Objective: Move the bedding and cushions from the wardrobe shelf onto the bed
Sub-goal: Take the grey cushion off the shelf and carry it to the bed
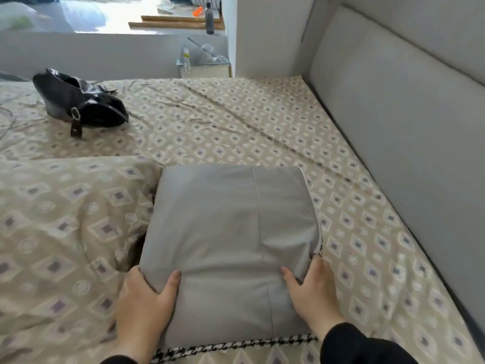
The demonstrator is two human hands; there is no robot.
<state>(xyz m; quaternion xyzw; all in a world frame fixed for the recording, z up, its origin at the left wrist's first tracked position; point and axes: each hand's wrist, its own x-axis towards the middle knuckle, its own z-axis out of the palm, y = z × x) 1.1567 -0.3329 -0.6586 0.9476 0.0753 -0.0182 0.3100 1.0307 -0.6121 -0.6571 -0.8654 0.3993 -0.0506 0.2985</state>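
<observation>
A grey cushion (pixel 228 232) with a black-and-white houndstooth edge along its near side lies flat on the bed (pixel 236 122), which has a beige diamond-pattern sheet. My left hand (pixel 145 308) grips the cushion's near left side, thumb on top. On the near right side my right hand (pixel 312 292) holds it the same way. A folded quilt (pixel 65 232) in the same beige pattern lies against the cushion's left edge. The wardrobe shelf is out of view.
A black shiny handbag (pixel 78 101) lies on the far left of the bed. A grey padded headboard (pixel 406 127) runs along the right. Beyond the bed stands a small bedside table (pixel 204 67) with clear items, and a dark bottle (pixel 209 18) on the sill.
</observation>
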